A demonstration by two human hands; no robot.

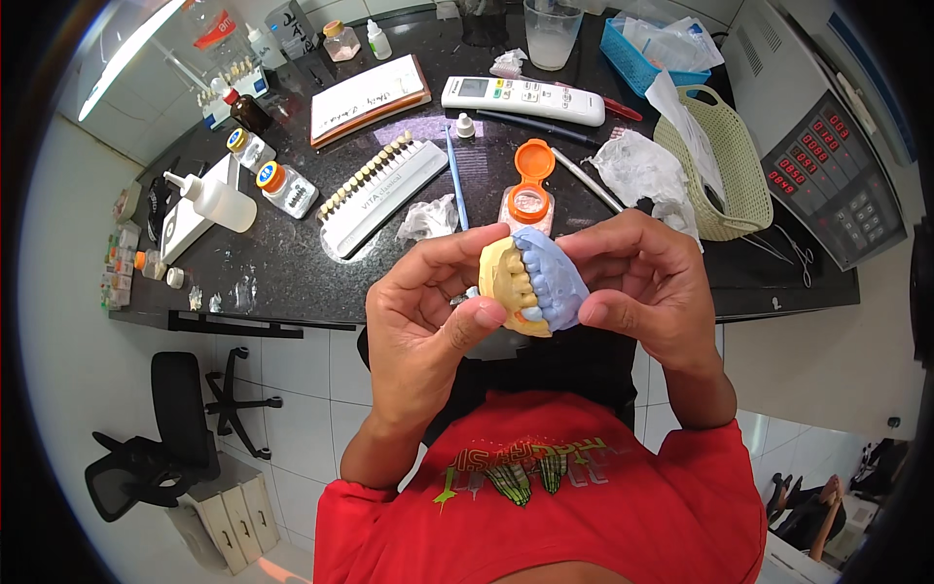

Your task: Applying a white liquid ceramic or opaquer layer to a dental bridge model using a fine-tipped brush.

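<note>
Over the near edge of the bench [336,287], grasped a yellow tooth model [497,271] in the bent fingers of the left hand [416,302] and a blue tooth model [560,280] in those of the right hand [660,284], set teeth to teeth. Just beyond, had a jar [528,203] with an orange cap [535,159] flipped up, then a blue stick [455,178] and a crumpled white scrap [428,220] to its left.

Two dental casts [559,279], two baskets [744,200], one remote control [530,101], one keypad machine [812,122].
</note>
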